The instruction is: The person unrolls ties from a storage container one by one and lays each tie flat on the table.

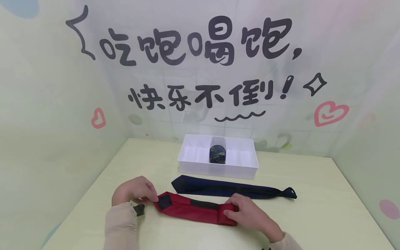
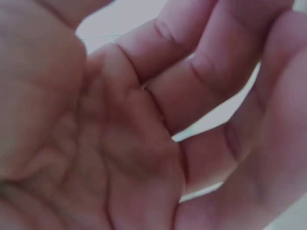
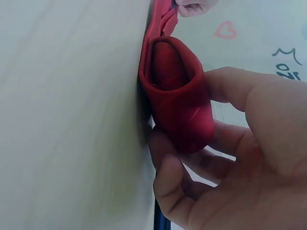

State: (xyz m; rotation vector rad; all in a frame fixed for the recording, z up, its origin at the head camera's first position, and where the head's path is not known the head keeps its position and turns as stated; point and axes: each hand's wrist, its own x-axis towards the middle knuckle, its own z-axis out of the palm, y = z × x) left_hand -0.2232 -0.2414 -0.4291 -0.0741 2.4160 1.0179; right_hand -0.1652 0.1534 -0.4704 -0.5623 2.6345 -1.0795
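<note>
A red necktie (image 1: 197, 213) lies lengthwise across the near part of the table, its dark lining facing up. At its pointed left end, my left hand (image 1: 134, 191) pinches the edge with thumb and fingers. The left wrist view shows only the palm and bent fingers; the fingertips are hidden. My right hand (image 1: 248, 211) grips the other end, which is turned over into a roll. In the right wrist view that red roll (image 3: 187, 115) sits between thumb and fingers, its hollow coil showing. Just beyond lies a navy necktie (image 1: 206, 185), flat, with a looped knot at its right end.
Behind the ties stands a white divided box (image 1: 200, 168). A rolled dark patterned tie (image 1: 217, 154) sits in its middle compartment. Printed curtains enclose the table (image 1: 315, 208) at the back and both sides. Beside the left wrist is a small dark object (image 1: 139, 209).
</note>
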